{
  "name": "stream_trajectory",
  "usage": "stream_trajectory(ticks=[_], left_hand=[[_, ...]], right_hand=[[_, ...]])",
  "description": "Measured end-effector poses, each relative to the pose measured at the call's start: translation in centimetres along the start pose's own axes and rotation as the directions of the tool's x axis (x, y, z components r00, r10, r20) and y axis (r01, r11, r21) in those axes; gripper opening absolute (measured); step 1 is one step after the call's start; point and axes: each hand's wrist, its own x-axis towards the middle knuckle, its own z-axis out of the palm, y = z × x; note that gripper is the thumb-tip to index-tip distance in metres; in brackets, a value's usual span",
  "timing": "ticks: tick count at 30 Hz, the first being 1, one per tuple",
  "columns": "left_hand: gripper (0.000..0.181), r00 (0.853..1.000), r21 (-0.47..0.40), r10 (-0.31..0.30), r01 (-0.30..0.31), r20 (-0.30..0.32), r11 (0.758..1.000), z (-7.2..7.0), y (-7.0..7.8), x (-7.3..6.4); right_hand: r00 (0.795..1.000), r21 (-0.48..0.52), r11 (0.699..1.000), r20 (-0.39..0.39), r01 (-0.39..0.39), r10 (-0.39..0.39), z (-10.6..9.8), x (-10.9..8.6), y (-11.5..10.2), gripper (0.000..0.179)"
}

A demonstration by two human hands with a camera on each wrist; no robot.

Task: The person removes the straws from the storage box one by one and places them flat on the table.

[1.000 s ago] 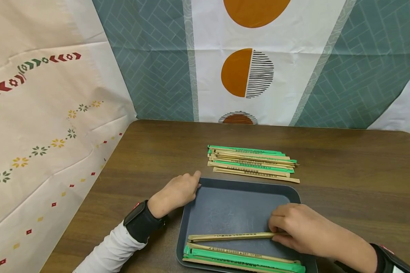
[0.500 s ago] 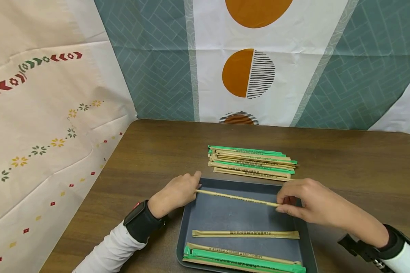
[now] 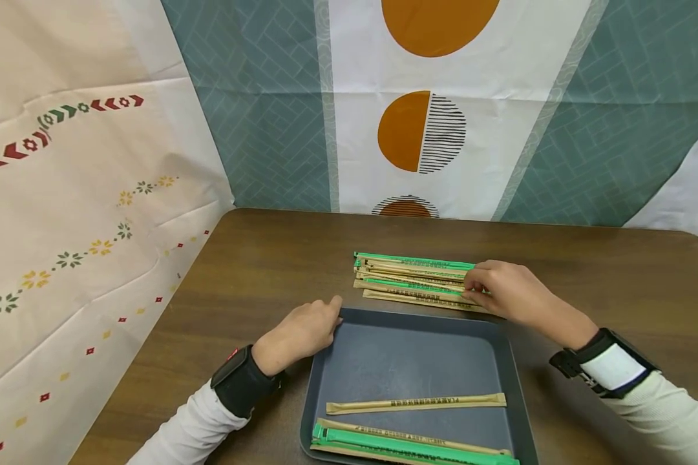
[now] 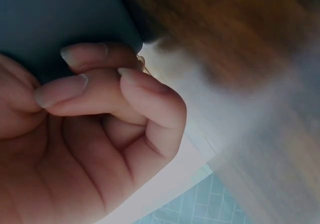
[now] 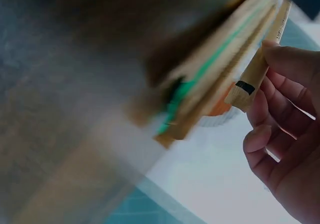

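Head view: L hand [image 3: 299,330] grips tray [image 3: 419,361] at far-L corner, prob keeping it steady; R hand [image 3: 508,294] is at R end of straw pile [image 3: 407,274] on worktop [image 3: 279,258], just beyond tray; lone tan straw [image 3: 415,404] lies in tray, near green-and-tan bunch [image 3: 413,445]. L wrist: fingers curled at tray edge. R wrist: thumb + fingers pinch one straw [image 5: 253,73] nr its end; best lift it clear w/o dragging others

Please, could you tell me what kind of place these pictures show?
It looks like an indoor tabletop workspace, perhaps a makeshift one: a brown table, patterned cloths hanging around it, and a dark tray beside a pile of slim wrapped sticks.
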Motion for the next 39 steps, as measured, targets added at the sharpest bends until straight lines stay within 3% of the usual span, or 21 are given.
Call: stream_trajectory(ticks=[4,8,19,39], left_hand=[[0.012,1.000,0.006,0.001,-0.002,0.007,1.000,0.0,0.2,0.2],[0.012,1.000,0.007,-0.004,0.004,0.013,1.000,-0.1,0.3,0.1],[0.011,1.000,-0.004,-0.011,0.011,0.012,1.000,-0.2,0.2,0.1],[0.012,1.000,0.002,-0.016,0.016,0.007,1.000,-0.1,0.1,0.1]], right_hand=[[0.999,0.034,0.999,0.038,-0.034,0.033,1.0,0.1,0.9,0.013],[0.999,0.049,0.998,0.028,-0.038,0.037,1.6,0.1,1.4,0.013],[0.998,0.014,0.999,0.053,-0.041,0.041,1.5,0.4,1.1,0.014],[0.999,0.019,1.000,-0.042,0.007,-0.006,0.9,-1.1,0.1,0.021]])
